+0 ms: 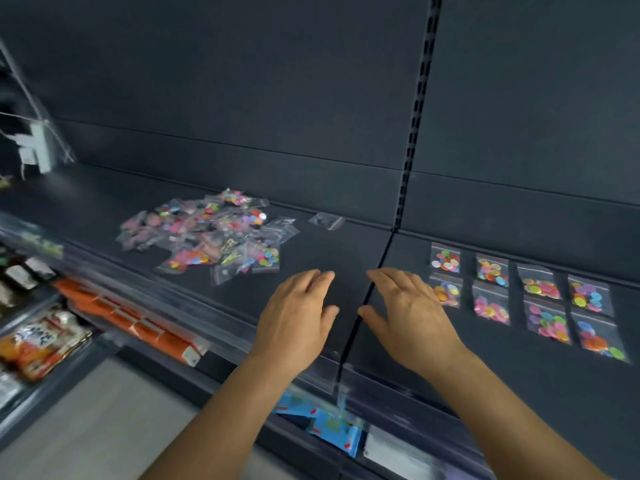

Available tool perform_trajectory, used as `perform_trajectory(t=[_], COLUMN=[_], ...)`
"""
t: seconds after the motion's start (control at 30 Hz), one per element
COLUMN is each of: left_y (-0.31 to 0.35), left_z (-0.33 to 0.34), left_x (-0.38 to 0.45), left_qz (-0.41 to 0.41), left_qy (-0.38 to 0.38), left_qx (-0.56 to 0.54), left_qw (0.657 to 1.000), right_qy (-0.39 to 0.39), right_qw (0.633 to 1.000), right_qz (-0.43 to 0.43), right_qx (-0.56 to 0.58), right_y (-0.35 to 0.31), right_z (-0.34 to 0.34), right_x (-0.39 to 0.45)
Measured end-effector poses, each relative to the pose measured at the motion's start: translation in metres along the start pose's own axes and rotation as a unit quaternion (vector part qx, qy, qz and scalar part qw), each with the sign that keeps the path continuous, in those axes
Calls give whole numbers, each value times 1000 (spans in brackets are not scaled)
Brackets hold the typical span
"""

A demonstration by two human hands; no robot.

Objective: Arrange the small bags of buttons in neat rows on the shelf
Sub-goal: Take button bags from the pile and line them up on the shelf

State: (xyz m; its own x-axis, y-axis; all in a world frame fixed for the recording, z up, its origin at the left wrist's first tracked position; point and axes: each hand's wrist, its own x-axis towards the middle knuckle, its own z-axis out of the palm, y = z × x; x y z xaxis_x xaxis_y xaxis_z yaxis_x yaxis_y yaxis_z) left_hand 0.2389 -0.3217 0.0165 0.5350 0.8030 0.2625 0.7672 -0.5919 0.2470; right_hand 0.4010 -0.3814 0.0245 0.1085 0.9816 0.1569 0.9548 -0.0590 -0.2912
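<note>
Here, eight small bags of buttons [519, 292] lie in two neat rows on the dark shelf [311, 244], just right of the right hand [412, 313], whose little-finger side overlaps the nearest bag. A loose pile of bags [207, 233] sits well to the left, beyond the left hand [298, 317]. One stray bag [326, 221] lies near the back. Both hands hover palm-down with fingers relaxed and spread, each grip holding nothing.
</note>
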Motion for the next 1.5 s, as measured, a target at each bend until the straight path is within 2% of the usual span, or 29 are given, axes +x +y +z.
perform_trajectory(t=[0.3,0.53,0.7,1.1,1.27,1.4,1.5], left_y=[-147,-219,-247,-315,-334,-343,-351], left_z=[-46,-57,-49,-35,-27,-18,-15], left_x=[-7,1,18,102,133,150,158], left_qz=[-17,-5,-14,-63,-80,-57,-37], left_qy=[1,-7,-19,-49,-60,-65,-50], left_qx=[-11,-21,-47,-10,-2,10,3], left_qw=[1000,1000,999,997,995,996,998], right_qy=[1,9,9,-21,-17,-57,-35], right_qw=[1000,999,999,998,999,998,998], right_qz=[-3,13,16,17,-13,-36,-41], right_qx=[21,29,32,51,32,-2,21], right_y=[-131,-190,-204,-202,-195,-189,-187], right_z=[56,82,91,124,141,149,150], right_x=[70,112,142,252,292,310,314])
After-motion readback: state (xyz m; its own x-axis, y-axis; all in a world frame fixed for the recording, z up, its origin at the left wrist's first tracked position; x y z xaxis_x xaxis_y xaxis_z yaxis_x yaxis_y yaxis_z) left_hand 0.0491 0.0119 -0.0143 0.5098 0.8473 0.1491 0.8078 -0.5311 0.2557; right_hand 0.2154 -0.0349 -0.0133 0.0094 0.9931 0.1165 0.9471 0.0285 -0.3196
